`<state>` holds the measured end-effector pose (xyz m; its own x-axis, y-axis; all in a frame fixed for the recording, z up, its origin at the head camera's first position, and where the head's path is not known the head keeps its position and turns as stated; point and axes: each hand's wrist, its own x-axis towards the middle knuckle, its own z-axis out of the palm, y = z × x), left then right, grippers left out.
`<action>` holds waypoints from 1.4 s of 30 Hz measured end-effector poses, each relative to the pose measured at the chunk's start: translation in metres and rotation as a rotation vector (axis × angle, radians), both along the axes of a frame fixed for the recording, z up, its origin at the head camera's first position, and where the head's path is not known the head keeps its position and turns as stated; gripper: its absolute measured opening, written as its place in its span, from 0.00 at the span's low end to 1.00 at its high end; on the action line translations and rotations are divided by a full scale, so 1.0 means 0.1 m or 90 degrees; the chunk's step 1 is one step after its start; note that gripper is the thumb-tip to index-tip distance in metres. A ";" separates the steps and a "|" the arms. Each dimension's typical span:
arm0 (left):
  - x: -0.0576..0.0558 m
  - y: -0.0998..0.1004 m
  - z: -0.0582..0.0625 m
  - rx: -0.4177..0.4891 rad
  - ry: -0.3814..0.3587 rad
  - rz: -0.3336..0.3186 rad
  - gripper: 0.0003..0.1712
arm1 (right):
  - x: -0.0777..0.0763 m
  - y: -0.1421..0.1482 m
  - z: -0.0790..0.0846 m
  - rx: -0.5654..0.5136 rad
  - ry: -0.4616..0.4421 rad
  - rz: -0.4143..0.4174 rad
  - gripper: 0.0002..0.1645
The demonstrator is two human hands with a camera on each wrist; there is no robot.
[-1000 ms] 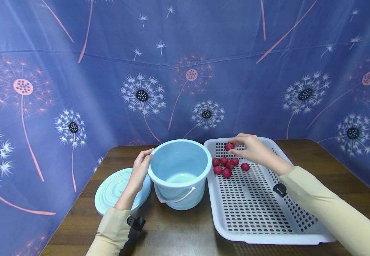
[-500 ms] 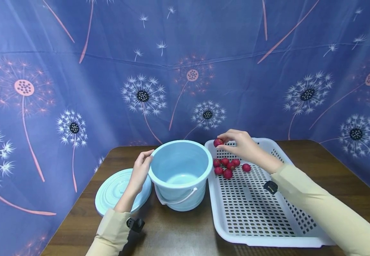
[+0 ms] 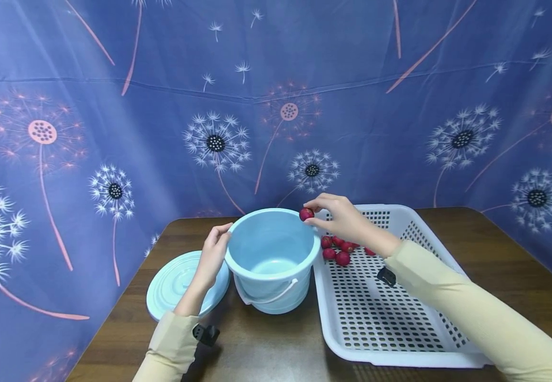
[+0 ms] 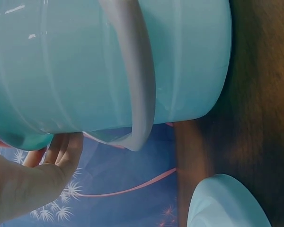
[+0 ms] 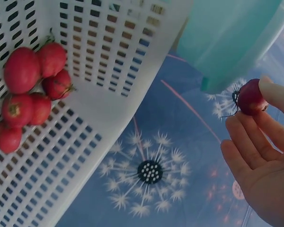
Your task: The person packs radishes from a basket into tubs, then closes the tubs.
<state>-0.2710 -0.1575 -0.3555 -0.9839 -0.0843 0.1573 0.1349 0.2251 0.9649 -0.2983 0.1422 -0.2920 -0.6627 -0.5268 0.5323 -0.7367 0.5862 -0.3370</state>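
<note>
In the head view my right hand (image 3: 338, 215) pinches a small red radish (image 3: 307, 214) between thumb and fingers, at the right rim of the light-blue bucket (image 3: 271, 289). A thin root trails from this radish in the right wrist view. My left hand (image 3: 213, 254) grips the bucket's left rim; in the left wrist view its fingers (image 4: 68, 151) lie against the outer wall below the rim. Several more radishes (image 5: 21, 71) lie in the white perforated basket (image 3: 326, 329), partly hidden by my right arm in the head view. The visible inside of the bucket is bare.
A round light-blue lid (image 3: 166, 286) lies on the brown wooden table (image 3: 257, 350), left of the bucket. The bucket's pale handle (image 3: 276, 298) hangs down in front. The basket stands close at the bucket's right. A blue dandelion-print cloth (image 3: 161, 132) hangs behind.
My right hand has carried the pinched radish leftward from above the basket to the bucket's right rim. My left hand has kept its hold on the bucket.
</note>
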 end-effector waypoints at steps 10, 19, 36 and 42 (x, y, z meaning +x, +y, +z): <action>0.02 0.01 0.01 0.004 -0.007 0.003 0.21 | -0.04 -0.25 -0.01 -0.001 -0.038 0.036 0.21; 0.00 0.00 0.01 0.018 0.000 -0.010 0.22 | -0.13 -0.40 -0.04 0.006 -0.029 0.055 0.19; 0.01 0.00 -0.05 0.022 -0.001 -0.012 0.23 | -0.19 -0.67 -0.17 0.019 -0.082 0.097 0.18; 0.01 -0.01 -0.04 0.029 0.006 0.000 0.22 | -0.20 -0.72 -0.19 0.033 -0.088 0.115 0.19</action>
<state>-0.2700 -0.1585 -0.3594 -0.9824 -0.0913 0.1631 0.1447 0.1813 0.9727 -0.3182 0.0704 -0.3113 -0.6195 -0.6682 0.4121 -0.7805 0.4679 -0.4147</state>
